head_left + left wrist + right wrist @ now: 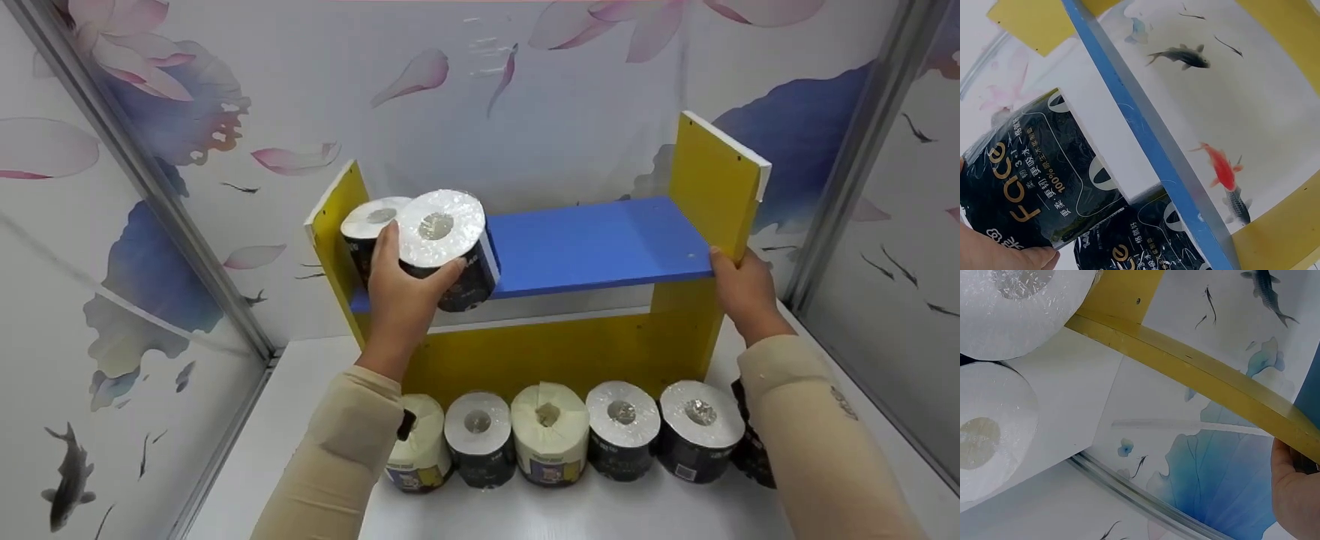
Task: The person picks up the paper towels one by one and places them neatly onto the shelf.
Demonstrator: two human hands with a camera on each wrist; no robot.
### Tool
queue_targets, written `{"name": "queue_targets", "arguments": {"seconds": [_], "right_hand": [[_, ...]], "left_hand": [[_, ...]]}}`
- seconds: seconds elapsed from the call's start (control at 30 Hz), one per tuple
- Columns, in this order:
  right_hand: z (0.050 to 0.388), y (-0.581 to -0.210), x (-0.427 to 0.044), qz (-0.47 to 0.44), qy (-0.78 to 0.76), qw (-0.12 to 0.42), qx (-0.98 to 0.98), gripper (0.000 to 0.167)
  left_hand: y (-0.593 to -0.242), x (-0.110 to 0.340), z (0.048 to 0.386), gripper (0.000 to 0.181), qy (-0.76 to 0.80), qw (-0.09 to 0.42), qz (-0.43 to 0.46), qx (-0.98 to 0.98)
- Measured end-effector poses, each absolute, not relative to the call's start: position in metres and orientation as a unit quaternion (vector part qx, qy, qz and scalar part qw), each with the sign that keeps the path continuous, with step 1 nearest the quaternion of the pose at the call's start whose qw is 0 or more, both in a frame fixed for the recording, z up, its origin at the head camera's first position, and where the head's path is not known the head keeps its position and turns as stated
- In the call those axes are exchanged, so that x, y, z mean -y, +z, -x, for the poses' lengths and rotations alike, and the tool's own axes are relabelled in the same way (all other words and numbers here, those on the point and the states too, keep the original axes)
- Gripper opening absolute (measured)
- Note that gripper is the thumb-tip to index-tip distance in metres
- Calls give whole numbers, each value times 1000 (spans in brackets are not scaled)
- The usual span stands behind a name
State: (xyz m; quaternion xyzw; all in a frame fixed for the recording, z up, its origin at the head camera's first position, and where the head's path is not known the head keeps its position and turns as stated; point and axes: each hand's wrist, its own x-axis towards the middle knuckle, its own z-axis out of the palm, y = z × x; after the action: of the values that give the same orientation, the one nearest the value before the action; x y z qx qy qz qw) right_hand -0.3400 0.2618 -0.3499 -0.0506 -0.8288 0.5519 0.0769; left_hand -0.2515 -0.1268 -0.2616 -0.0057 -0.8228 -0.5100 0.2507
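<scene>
My left hand (pixel 409 292) grips a black-wrapped toilet paper roll (pixel 442 227), its thumb and fingers around the side. Gold lettering shows on this wrapper in the left wrist view, with a gap between the roll's base and the blue board. A second black-wrapped roll (pixel 363 225) stands beside it at the left end of the blue shelf board (pixel 592 240). At the right end, my right hand (pixel 750 292) holds the front edge of the shelf's yellow side panel (pixel 712 187), thumb in front. Its other fingers are mostly hidden behind the panel.
A row of wrapped rolls stands on the white table (pixel 570 517) before the shelf, among them a cream-wrapped roll (pixel 550 435) and a black-wrapped roll (pixel 480 442). My right sleeve partly covers the rightmost one. Printed wall panels (pixel 570 112) enclose the back and sides.
</scene>
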Motion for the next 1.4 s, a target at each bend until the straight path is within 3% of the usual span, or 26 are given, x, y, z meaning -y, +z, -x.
{"name": "queue_targets", "arguments": {"seconds": [0.63,1.4], "right_hand": [[339,-350,-262,59,554,82,826,72],[336,-349,-258,71,562,80,820,71]], "left_hand": [[-253,117,277,100,-494,227,-12,839],[-258,101,292,99,-486,243,-25,839]]}}
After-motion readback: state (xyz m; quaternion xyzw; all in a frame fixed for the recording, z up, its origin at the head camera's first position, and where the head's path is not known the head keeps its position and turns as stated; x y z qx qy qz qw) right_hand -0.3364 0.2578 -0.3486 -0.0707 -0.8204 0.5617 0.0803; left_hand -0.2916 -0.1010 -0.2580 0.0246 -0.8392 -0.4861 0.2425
